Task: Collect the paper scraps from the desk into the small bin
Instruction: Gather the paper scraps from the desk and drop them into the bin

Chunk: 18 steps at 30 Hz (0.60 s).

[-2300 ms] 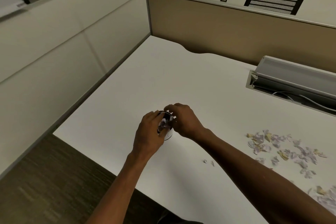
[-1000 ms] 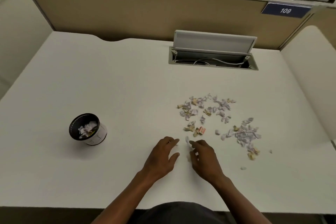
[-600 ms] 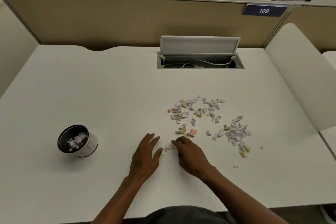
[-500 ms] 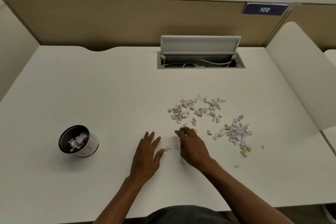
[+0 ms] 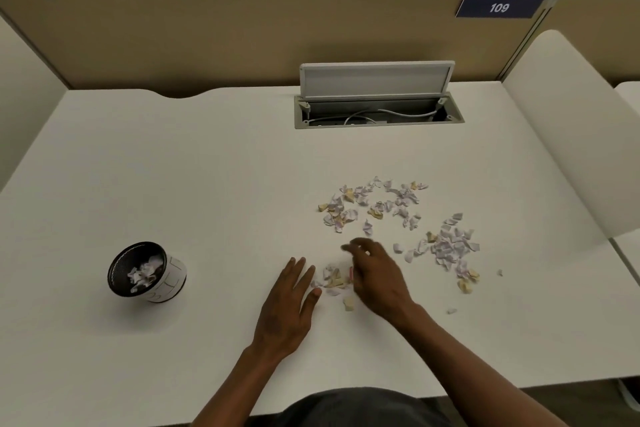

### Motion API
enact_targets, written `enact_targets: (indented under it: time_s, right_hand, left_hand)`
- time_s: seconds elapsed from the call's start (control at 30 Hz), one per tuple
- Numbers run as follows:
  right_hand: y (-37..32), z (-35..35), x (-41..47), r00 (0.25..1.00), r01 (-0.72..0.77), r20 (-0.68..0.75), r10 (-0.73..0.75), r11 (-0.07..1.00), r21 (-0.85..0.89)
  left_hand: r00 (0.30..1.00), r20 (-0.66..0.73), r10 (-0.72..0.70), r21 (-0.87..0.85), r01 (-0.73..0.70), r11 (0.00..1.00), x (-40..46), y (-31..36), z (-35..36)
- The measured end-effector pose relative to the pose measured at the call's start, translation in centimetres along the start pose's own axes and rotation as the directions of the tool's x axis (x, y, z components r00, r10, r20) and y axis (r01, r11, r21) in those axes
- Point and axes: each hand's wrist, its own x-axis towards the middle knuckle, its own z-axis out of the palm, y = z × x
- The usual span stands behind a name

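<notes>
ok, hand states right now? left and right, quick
Left hand: open, fingers straight, flat on the desk beside a small heap of paper scraps.
Right hand: blurred, fingers curled over that heap; grip cannot be told.

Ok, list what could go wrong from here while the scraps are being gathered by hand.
1. The small bin sits well to the left of the little pile between the left hand and right hand; scraps may drop on the way.
2. Sweeping could scatter light pieces off the desk edge.
3. Stray bits could be missed.
</notes>
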Motion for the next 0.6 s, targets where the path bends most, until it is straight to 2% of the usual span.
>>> enact_targets:
  time_s: [0.1,0.17,0.27,0.33,0.47,0.57,0.6]
  right_hand:
    - [2.0,-1.0,2.5,0.991,-0.134,-0.026,0.134,0.99,-0.03]
    - [3.0,-1.1,3.8,0.986,-0.153,0.057,0.158,0.984,-0.09]
    - [3.2,-0.9,4.0,0.974,-0.094,0.188,0.124,0.982,-0.161]
    - [2.6,-0.4,2.6,0.973,-0.015,0.223,0.055,0.984,-0.178]
    - [1.7,0.2,-1.3,0.981,0.06,0.188,-0.049,0.997,-0.057]
    - [2.3,-0.5,-2.6,0.995,-0.045,0.089,0.042,0.998,0.034]
    - [2.6,-0.8,-2.7,0.991,-0.072,0.113,0.068,0.997,0.039]
  left_hand:
    - [0.999,0.041,0.034,0.008,-0.034,0.999,0.6,0.9,0.4]
    - [0.996,0.071,0.059,0.023,-0.06,0.998,1.4,1.3,0.6]
    - [0.99,0.099,0.098,0.054,-0.104,0.993,2.4,1.8,0.7]
    - [0.989,0.1,0.114,0.078,-0.122,0.99,2.8,1.9,0.7]
    - [0.989,0.099,0.113,0.06,-0.119,0.991,2.5,1.9,0.7]
    - [0.988,0.09,0.125,0.049,-0.129,0.99,1.9,1.8,0.5]
    - [0.988,0.082,0.131,0.048,-0.135,0.99,1.7,1.9,0.4]
